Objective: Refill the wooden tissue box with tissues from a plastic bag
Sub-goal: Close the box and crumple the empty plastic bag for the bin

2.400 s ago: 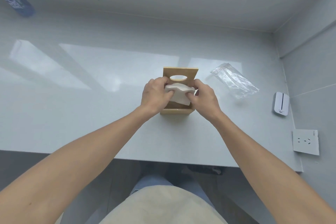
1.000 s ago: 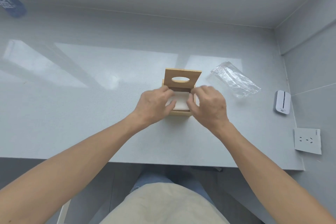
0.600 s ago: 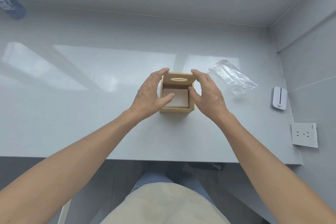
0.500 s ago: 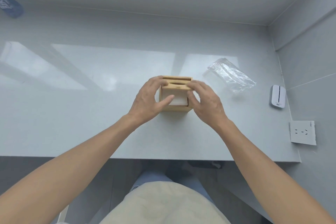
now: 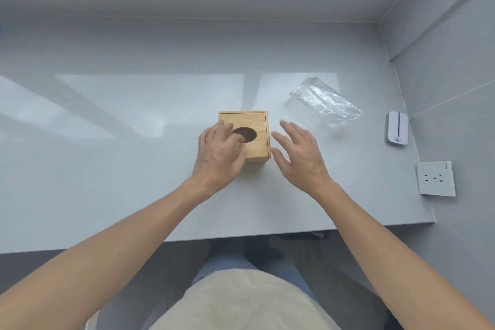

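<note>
The wooden tissue box (image 5: 255, 123) stands in the middle of the grey table (image 5: 107, 169) with its lid down flat. The oval hole in the lid looks dark and no tissue shows through it. My left hand (image 5: 218, 154) rests on the box's near left corner, one finger at the rim of the hole. Just right of the box, my right hand (image 5: 298, 154) hovers with its fingers spread, holding nothing. The clear plastic bag (image 5: 325, 100) lies flat and crumpled on the table, further back and to the right.
A small white device (image 5: 397, 128) lies near the right wall. A white wall socket (image 5: 436, 179) sits on the right wall by the table's near corner. The table's front edge runs below my forearms.
The lid, which stood upright over the tissues, has been lowered flat onto the box. Both hands let go of it; my right hand has drawn off to the right.
</note>
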